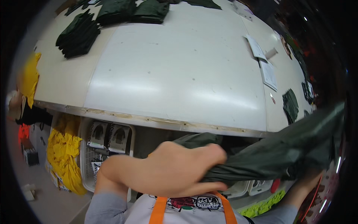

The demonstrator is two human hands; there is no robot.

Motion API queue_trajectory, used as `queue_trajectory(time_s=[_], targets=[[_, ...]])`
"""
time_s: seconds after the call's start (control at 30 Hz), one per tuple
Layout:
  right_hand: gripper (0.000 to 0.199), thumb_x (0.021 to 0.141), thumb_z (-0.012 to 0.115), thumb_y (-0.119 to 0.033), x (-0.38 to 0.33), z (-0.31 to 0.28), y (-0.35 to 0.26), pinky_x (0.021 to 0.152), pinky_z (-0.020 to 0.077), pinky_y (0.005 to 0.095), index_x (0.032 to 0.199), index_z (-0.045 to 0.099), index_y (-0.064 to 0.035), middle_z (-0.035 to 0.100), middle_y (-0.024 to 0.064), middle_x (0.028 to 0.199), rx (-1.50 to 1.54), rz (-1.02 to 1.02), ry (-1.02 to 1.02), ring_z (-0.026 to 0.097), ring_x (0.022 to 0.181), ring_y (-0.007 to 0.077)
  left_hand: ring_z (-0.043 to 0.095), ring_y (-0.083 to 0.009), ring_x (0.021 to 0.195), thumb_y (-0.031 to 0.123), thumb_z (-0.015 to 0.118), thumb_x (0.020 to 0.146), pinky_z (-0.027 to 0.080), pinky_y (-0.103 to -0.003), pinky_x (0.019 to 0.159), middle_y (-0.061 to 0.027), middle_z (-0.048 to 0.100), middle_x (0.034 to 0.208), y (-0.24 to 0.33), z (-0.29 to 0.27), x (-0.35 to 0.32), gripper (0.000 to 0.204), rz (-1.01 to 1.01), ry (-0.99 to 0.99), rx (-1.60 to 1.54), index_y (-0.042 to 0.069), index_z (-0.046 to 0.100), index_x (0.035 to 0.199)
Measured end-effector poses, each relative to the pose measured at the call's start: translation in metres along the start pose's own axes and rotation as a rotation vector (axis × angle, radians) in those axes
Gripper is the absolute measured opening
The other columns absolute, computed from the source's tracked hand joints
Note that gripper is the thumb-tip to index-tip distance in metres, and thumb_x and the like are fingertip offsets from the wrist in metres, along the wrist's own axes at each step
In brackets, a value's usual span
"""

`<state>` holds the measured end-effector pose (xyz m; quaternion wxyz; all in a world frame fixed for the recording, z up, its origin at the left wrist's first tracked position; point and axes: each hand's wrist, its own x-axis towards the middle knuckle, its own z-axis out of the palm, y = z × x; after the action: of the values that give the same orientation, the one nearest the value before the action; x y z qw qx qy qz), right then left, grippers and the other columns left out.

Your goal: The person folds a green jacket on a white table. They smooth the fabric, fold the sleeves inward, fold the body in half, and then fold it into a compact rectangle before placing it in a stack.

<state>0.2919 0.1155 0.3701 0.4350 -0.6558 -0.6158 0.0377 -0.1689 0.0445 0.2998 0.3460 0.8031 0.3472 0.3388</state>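
Note:
My left hand [175, 170] is closed around one end of a dark green garment [276, 151], just below the near edge of the big white table [171, 78]. The cloth stretches from that fist to the right, up toward the picture's rim. My right hand [307, 179] is mostly hidden under the cloth's far end and seems to hold it from below. My grey sleeves and an orange apron strap show at the bottom.
Stacks of folded dark green garments [78, 35] lie at the table's far left and back. Paper sheets [266, 69] and another dark piece [291, 104] lie at its right. Under the table stand white baskets [106, 149]; yellow cloth [65, 153] hangs left.

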Motion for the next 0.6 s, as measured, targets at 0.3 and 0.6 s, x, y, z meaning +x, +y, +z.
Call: queue_trajectory(time_s=[0.3,0.6], targets=[[0.076,0.077,0.067,-0.008,0.156,0.472,-0.189,0.101,0.0365,0.0358,0.138,0.023,-0.0017,0.052,0.0183,0.121,0.574,-0.447,-0.325,0.051,0.115,0.0307,0.050,-0.0083,0.074,0.024,0.061,0.087,0.043,-0.024,0.066,-0.0064,0.058,0.081,-0.051,-0.011,-0.143,0.032,-0.769,0.895,-0.268,-0.002,0.052,0.102],[0.065,0.081,0.067,-0.029,-0.005,0.654,-0.079,0.099,0.0363,0.0470,0.136,0.039,-0.0082,0.042,0.0179,0.137,-0.134,-0.775,-0.905,0.038,0.127,0.0364,0.036,-0.0402,0.125,0.033,0.077,0.068,0.029,-0.048,0.103,-0.0208,0.037,0.137,-0.259,0.021,-0.151,0.086,-1.125,0.729,0.726,0.000,0.035,0.136]])
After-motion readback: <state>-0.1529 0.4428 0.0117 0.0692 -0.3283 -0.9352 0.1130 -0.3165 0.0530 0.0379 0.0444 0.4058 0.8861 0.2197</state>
